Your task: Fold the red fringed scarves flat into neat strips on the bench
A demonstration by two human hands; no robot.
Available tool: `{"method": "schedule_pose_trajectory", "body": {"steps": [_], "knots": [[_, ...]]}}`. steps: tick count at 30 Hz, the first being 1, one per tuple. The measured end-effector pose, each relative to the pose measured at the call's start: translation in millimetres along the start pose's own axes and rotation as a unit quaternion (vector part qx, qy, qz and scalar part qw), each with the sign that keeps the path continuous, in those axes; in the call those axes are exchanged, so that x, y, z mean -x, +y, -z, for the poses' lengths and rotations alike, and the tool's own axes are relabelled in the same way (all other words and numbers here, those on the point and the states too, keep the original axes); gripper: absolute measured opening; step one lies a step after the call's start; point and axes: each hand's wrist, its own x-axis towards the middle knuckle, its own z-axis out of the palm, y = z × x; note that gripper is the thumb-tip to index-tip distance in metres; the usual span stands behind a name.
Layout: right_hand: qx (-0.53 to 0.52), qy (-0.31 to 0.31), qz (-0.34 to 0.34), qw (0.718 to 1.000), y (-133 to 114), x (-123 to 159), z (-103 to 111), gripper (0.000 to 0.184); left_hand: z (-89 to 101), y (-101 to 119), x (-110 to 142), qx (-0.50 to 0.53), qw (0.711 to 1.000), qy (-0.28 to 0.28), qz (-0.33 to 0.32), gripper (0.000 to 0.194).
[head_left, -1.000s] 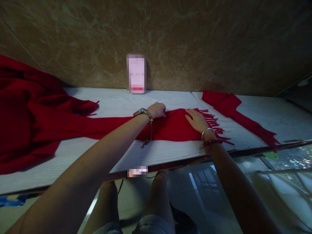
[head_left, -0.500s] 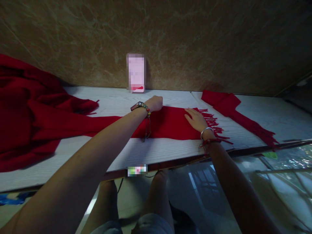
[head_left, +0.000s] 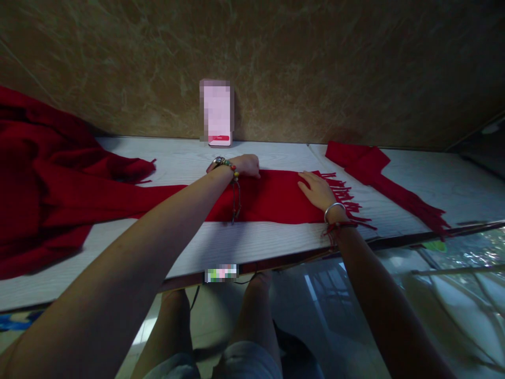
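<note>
Left hand (head_left: 248, 165) has shifted leftward to the far edge of the scarf (head_left: 272, 197), curled; grip cannot be confirmed. Right hand (head_left: 316, 190) lies flat beside the fringe (head_left: 342, 190). Scarf extends along the table (head_left: 272, 242).

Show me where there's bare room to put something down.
The table has a wide bare patch right of the folded scarf, by the wall; a strip between the long scarf and its near edge; and a gap between phone and folded scarf. It's crowded at the left under the red heap, and around the left hand and right hand.
</note>
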Motion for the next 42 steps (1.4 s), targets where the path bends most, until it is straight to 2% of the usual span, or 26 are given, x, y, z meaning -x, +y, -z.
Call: {"method": "schedule_pose_trajectory", "body": {"steps": [8, 16, 21, 27, 30, 37, 42], "knots": [[-0.017, 0.024, 0.012, 1.0, 3.6, -0.9, -3.8, 0.041, -0.9, -11.2, 2.7, 0.081, 0.996, -0.039, -0.013, 0.049], [-0.026, 0.034, 0.009, 0.999, 5.6, -1.2, -5.7, 0.039, -5.0, -24.1, 0.0, 0.083, 0.996, -0.02, 0.0, 0.039], [-0.019, 0.025, 0.004, 0.999, 4.8, -1.0, -4.0, 0.041, -5.1, -20.6, 3.9, 0.069, 0.998, 0.01, -0.003, 0.039], [-0.023, 0.031, 0.012, 0.999, 5.7, -1.0, -4.3, 0.04, -3.8, -15.9, 18.9, 0.035, 0.998, -0.02, -0.039, 0.034], [-0.022, 0.027, 0.009, 0.999, 6.7, -1.1, -5.7, 0.042, -7.0, -12.1, 26.8, 0.018, 0.999, -0.012, -0.05, 0.034], [-0.019, 0.036, 0.013, 0.999, 7.0, -1.2, -7.4, 0.04, -17.7, 4.9, 33.4, -0.019, 1.0, 0.014, -0.011, 0.032], [-0.017, 0.037, 0.016, 0.999, 6.7, -1.3, -8.0, 0.04, -14.3, -3.3, 30.8, -0.016, 0.999, 0.037, -0.005, 0.035]]}}
